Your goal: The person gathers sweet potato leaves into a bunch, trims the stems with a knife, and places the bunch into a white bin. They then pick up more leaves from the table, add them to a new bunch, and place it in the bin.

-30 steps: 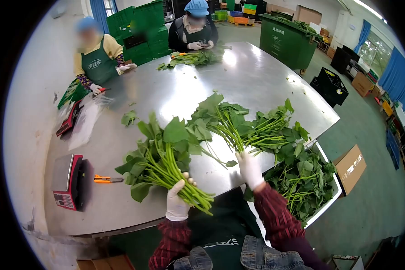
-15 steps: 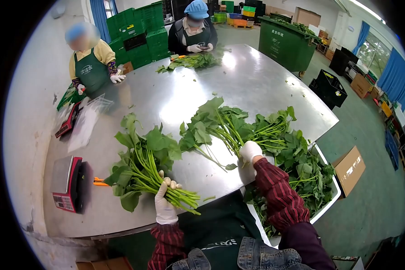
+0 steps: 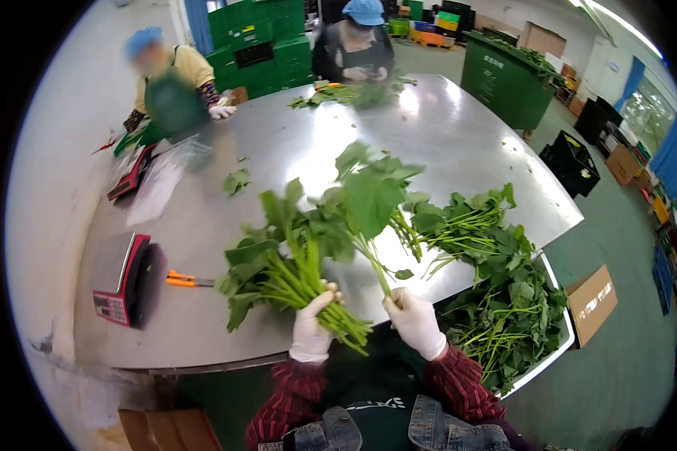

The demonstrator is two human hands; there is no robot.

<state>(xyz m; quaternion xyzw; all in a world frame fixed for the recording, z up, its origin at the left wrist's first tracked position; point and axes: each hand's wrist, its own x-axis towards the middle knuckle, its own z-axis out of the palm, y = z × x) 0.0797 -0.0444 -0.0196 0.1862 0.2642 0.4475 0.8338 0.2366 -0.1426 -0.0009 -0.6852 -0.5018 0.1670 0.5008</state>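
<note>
My gloved left hand point(image 3: 312, 331) is wrapped round a thick bunch of leafy greens point(image 3: 284, 274), the cut stems sticking out past the fingers toward me. In my gloved right hand point(image 3: 417, 325) I pinch the stem ends of a small leafy sprig point(image 3: 374, 201), held upright just right of the bunch. Its leaves overlap the bunch and partly hide it. More loose greens point(image 3: 466, 225) lie on the metal table point(image 3: 278, 105) beyond my right hand. A white crate point(image 3: 551, 359) full of the same greens point(image 3: 511, 323) stands at the table's edge to my right.
An orange-handled cutter point(image 3: 188, 279) and a red scale point(image 3: 120, 282) are on the left, with clear plastic bags point(image 3: 162, 184) and a second scale point(image 3: 132, 173) behind. Two co-workers stand across the table. A cardboard box point(image 3: 590, 304) sits beside the crate; a green bin point(image 3: 508, 83) stands farther back.
My right hand has come from the loose greens on the table toward my left hand, bringing a sprig. The view has shifted slightly. A loose leaf now shows on the table behind the bunch.
</note>
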